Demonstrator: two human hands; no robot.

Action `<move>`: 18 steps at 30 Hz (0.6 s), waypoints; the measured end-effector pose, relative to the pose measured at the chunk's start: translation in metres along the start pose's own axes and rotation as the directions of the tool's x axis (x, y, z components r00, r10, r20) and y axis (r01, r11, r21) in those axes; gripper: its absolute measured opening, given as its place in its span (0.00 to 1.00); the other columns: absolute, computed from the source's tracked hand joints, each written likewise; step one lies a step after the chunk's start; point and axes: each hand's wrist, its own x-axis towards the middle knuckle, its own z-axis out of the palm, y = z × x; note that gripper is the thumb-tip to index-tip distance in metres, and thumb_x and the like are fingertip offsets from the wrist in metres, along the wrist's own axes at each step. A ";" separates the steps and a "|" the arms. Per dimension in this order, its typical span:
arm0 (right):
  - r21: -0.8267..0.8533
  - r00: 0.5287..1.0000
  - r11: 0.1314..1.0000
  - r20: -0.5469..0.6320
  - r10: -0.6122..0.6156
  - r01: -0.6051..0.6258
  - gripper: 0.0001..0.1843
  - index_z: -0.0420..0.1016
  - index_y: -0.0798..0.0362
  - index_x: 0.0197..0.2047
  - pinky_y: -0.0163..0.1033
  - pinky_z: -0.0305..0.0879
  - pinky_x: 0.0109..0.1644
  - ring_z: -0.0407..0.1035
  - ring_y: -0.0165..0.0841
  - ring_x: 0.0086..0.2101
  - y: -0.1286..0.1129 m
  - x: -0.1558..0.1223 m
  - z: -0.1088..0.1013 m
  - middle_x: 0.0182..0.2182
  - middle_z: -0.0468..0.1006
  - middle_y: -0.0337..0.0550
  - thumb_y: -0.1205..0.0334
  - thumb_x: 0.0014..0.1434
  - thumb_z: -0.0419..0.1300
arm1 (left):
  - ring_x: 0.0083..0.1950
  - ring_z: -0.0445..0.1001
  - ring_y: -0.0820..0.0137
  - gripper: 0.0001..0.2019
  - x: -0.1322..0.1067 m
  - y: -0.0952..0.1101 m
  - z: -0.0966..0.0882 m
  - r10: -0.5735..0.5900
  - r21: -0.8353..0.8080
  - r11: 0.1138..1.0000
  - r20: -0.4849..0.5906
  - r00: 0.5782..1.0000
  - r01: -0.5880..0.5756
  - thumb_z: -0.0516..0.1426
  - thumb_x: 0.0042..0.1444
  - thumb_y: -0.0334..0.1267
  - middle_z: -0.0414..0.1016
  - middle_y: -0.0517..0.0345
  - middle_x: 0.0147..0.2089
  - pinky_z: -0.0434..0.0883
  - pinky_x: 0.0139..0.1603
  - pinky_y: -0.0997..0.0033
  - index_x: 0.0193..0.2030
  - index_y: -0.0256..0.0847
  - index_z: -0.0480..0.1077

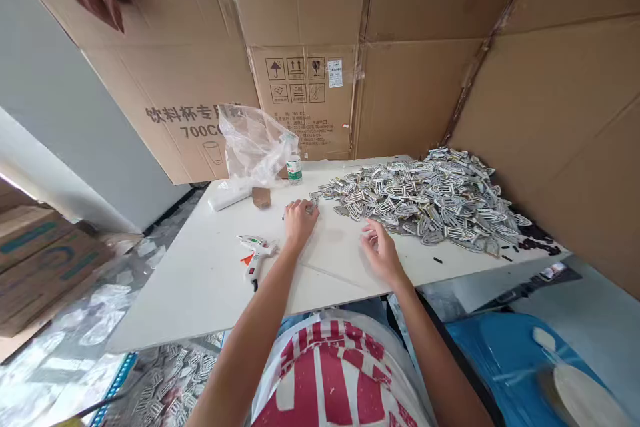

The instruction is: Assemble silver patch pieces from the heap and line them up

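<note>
A large heap of small silver, arch-shaped flat pieces (425, 197) covers the right half of a white tabletop (200, 280). My left hand (299, 220) rests on the board at the heap's left edge, its fingers closed over one silver piece (312, 208). My right hand (380, 250) lies lower and to the right, just in front of the heap, fingers curled loosely with nothing visible in them. A white hot-glue gun (256, 252) lies on the table to the left of my left hand.
At the table's back stand a small bottle (295, 170), a crumpled clear plastic bag (255, 143), a white bar-shaped object (229, 198) and a cardboard scrap (261, 197). Cardboard walls (410, 47) enclose the back and right. More silver pieces (170, 380) sit below the table's left.
</note>
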 end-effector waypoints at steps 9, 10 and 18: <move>-0.020 1.000 1.000 -0.016 -0.009 0.009 0.25 0.68 0.46 0.69 0.48 0.75 0.48 0.75 0.39 0.40 -0.005 0.000 -0.001 0.51 0.79 0.49 0.54 0.71 0.58 | 0.54 0.78 0.54 0.04 -0.002 0.006 -0.006 -0.025 0.032 0.999 0.033 0.999 0.024 0.62 0.64 0.38 0.84 0.49 0.46 0.68 0.58 0.56 0.43 0.45 0.80; -0.029 1.000 1.000 -0.028 -0.003 0.002 0.25 0.68 0.47 0.68 0.48 0.74 0.48 0.75 0.39 0.40 -0.005 0.000 -0.001 0.50 0.79 0.48 0.54 0.71 0.57 | 0.54 0.78 0.54 0.04 -0.002 0.007 -0.007 -0.025 0.034 0.999 0.035 0.999 0.024 0.62 0.64 0.38 0.84 0.49 0.46 0.67 0.57 0.55 0.43 0.45 0.79; -0.267 0.946 0.962 -0.322 -0.033 -0.057 0.10 0.76 0.50 0.43 0.57 0.65 0.60 0.71 0.47 0.48 0.010 0.004 -0.006 0.43 0.81 0.51 0.55 0.67 0.56 | 0.54 0.77 0.52 0.04 -0.003 0.008 -0.006 -0.022 0.056 0.998 0.037 0.999 0.020 0.64 0.63 0.39 0.82 0.48 0.46 0.68 0.57 0.53 0.44 0.44 0.78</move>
